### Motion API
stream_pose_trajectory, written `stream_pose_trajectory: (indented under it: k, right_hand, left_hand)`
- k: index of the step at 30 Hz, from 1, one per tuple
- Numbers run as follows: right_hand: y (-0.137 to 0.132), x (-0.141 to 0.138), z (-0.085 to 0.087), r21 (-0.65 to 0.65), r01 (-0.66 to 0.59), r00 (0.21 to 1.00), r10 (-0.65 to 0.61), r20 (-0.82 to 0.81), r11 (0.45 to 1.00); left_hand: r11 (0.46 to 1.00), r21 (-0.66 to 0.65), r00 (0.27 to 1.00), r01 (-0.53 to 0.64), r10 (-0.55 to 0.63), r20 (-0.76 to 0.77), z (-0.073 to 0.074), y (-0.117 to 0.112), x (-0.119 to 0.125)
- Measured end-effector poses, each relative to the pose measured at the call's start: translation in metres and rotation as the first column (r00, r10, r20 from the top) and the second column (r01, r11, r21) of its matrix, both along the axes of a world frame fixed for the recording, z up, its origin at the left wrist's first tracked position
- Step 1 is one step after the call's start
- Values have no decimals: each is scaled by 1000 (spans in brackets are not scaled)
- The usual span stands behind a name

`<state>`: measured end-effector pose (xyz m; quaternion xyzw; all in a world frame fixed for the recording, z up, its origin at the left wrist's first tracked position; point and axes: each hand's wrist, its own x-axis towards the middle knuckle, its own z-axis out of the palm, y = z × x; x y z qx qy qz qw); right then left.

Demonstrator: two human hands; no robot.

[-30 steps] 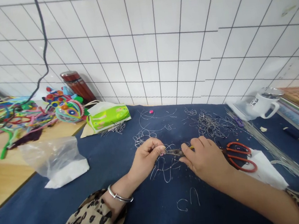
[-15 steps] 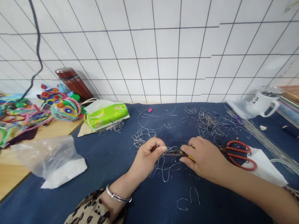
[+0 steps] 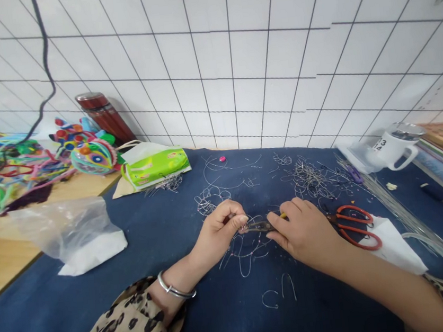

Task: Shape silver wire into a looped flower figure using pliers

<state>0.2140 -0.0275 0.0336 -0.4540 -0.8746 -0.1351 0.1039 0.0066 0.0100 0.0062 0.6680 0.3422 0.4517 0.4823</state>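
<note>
wire [image 3: 242, 229] pinched by left fingers [image 3: 238, 221] | pliers [image 3: 260, 226] gripped by right fingers [image 3: 279, 224] | wire should be held steady, close to the pliers' tips, without crushing

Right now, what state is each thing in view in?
Left hand: pinching fine wire
Right hand: closed around pliers
Pliers: gripped, tips near the wire
Scissors: lying down, handles apart
White sheet: partly under scissors
Tissue pack: open, tissue showing
Flask: capped
Mug: lidded
Wire heap: tangled
Wire bundle: mostly straight
Clear bag: crumpled
</note>
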Motion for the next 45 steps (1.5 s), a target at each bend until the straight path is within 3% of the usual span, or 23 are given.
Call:
stream_pose_trajectory:
  k: [15,37,45]
  right_hand:
    - [-3,-2,-4,14,22,1000,-22,-14,1000]
    - [-2,0,-7,-68,21,990,-30,-136,997]
    - [-4,1,-5,-141,-5,986,-19,-166,990]
  left_hand:
    - [1000,-19,1000,-3,3,4,-2,1,-1]
    - [999,-1,999,-50,50,20,-6,-1,-4]
    - [1000,11,997,-1,0,77,-9,-1,-3]
